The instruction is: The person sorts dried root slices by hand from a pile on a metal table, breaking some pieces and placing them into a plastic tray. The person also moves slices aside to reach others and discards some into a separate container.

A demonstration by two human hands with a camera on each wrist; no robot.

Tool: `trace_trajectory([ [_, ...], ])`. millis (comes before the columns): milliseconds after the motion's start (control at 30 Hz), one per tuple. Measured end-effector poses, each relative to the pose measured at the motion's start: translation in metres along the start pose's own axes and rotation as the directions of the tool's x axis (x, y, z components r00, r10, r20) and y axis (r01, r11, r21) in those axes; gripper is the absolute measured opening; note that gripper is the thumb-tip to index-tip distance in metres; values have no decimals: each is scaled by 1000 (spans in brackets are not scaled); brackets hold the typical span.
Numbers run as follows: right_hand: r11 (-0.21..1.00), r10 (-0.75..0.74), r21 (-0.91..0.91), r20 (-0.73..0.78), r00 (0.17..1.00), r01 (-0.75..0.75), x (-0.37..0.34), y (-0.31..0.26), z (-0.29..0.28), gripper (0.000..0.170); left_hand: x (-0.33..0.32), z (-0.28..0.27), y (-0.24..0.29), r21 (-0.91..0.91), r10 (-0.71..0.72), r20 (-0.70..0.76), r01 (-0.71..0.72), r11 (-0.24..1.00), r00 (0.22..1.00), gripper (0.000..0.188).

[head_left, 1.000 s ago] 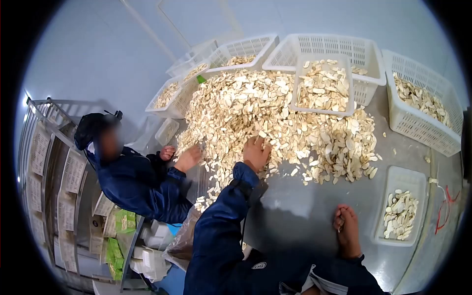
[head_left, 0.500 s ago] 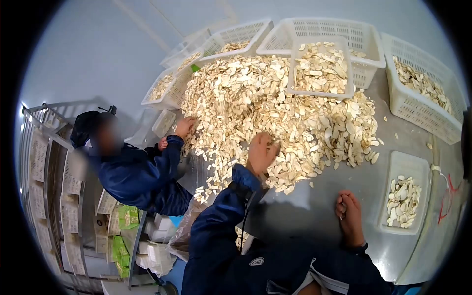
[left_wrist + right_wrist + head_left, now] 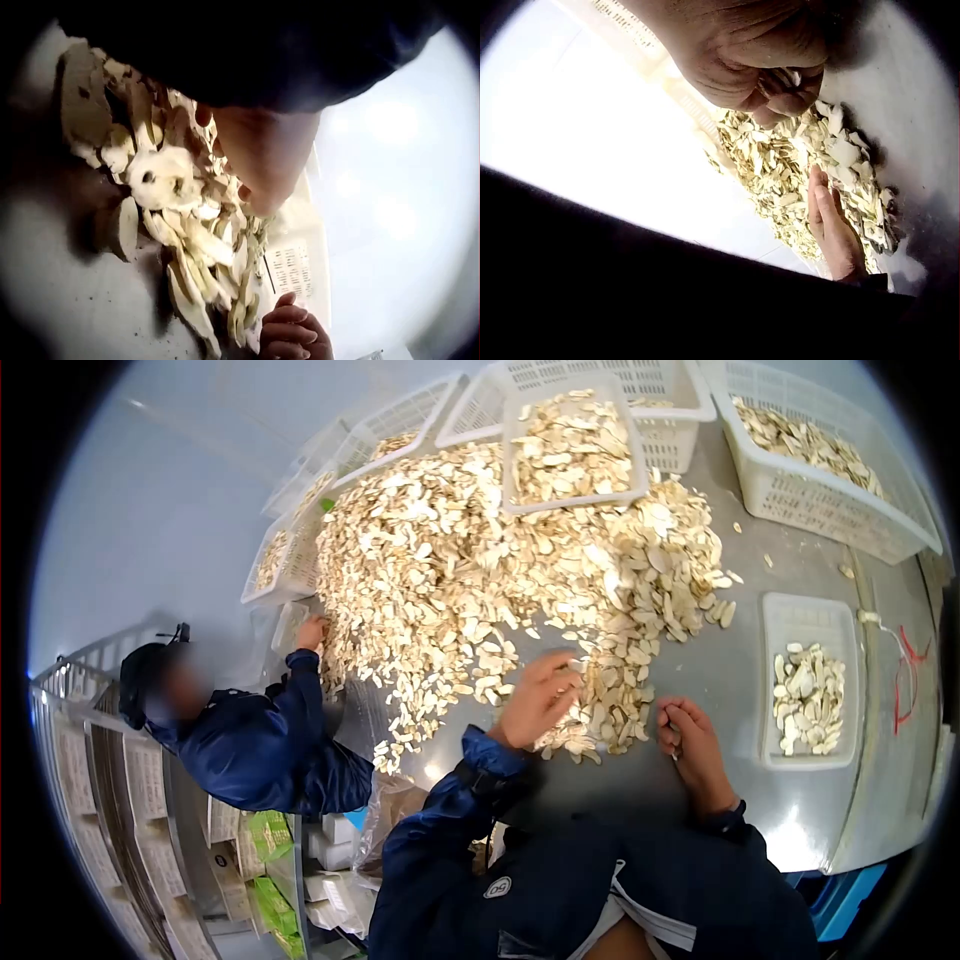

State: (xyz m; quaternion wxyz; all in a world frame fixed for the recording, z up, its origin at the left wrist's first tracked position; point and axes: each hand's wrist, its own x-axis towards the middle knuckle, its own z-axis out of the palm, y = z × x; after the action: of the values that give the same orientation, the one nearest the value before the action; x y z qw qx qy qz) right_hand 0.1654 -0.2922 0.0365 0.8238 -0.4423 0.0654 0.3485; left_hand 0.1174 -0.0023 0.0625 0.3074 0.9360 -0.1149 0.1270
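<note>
Pale dried slices (image 3: 430, 560) lie in a large heap on the metal table. My left hand (image 3: 540, 702) is over the near edge of the heap, fingers extended and slightly bent, beside a small cluster of slices (image 3: 610, 705). To the right of that cluster is my right hand (image 3: 697, 755), its fingers curled round something small and light. In the right wrist view the right hand (image 3: 757, 60) shows pale pieces between its curled fingers, and the left hand (image 3: 836, 229) lies along the slices. The left wrist view shows the left hand (image 3: 259, 154) against the slices (image 3: 202, 247).
A shallow tray (image 3: 768, 745) with some slices stands at the right, a red cord (image 3: 905, 680) beyond it. A filled tray (image 3: 640, 488) rests at the heap's back. White baskets (image 3: 790, 495) line the far side. Another person (image 3: 270, 745) works at the left.
My left hand has come nearer to me and towards the right hand, with slices now gathered at the heap's near edge. The right hand stays curled. The other person's hand has moved back along the heap.
</note>
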Motion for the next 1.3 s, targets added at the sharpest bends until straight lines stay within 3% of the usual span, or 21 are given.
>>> trace_trajectory([
  [67, 1000, 2, 1, 13, 1000, -2, 0, 0, 0, 16, -6, 2, 5, -74, -201, -113, 194, 978, 973, 17],
  [133, 1000, -7, 6, 45, 999, 6, 1, 0, 0, 16, -6, 1, 4, 58, -184, -126, 192, 980, 975, 16],
  [367, 999, -6, -39, 25, 1000, 7, -2, -2, 3, 17, 26, 25, 33, 57, -212, -125, 220, 974, 969, 14],
  [400, 999, -3, -47, 22, 1000, 4, -2, -3, 3, 17, 31, 27, 36, 110, -154, -165, 173, 979, 974, 15],
  [500, 999, -4, -34, 47, 999, 5, -2, -3, 1, 17, 34, 24, 37, 38, -226, 88, 223, 974, 970, 16],
  [600, 1000, -12, -20, 49, 999, 13, 0, -1, 0, 17, 33, 10, 39, -68, -262, 451, 326, 943, 853, 17],
  [700, 999, -6, -34, 37, 999, 7, 1, 2, -1, 17, 22, 14, 29, 33, -267, 149, 265, 964, 952, 20],
  [733, 999, -4, -43, 34, 999, 5, 1, 2, -1, 17, 21, 14, 29, 37, -321, 133, 319, 947, 938, 17],
  [833, 1000, 1, -19, 51, 999, 0, 1, 2, -2, 17, 24, 23, 40, 28, -285, 171, 285, 958, 943, 17],
  [933, 999, 2, -42, 43, 999, 0, -1, -2, 0, 17, 28, 37, 68, 107, -138, 56, 131, 986, 989, 29],
  [1033, 999, 6, -38, 31, 999, -5, -2, -2, 0, 17, 29, 45, 79, 75, -253, 144, 244, 967, 957, 36],
  [1133, 1000, 2, -18, 51, 999, -1, 0, 1, -3, 17, 25, 48, 67, -88, -394, 258, 428, 899, 882, 36],
  [1300, 1000, 5, -29, 51, 999, -3, 0, 1, -2, 17, 21, 44, 67, -16, -298, 129, 302, 953, 946, 34],
])
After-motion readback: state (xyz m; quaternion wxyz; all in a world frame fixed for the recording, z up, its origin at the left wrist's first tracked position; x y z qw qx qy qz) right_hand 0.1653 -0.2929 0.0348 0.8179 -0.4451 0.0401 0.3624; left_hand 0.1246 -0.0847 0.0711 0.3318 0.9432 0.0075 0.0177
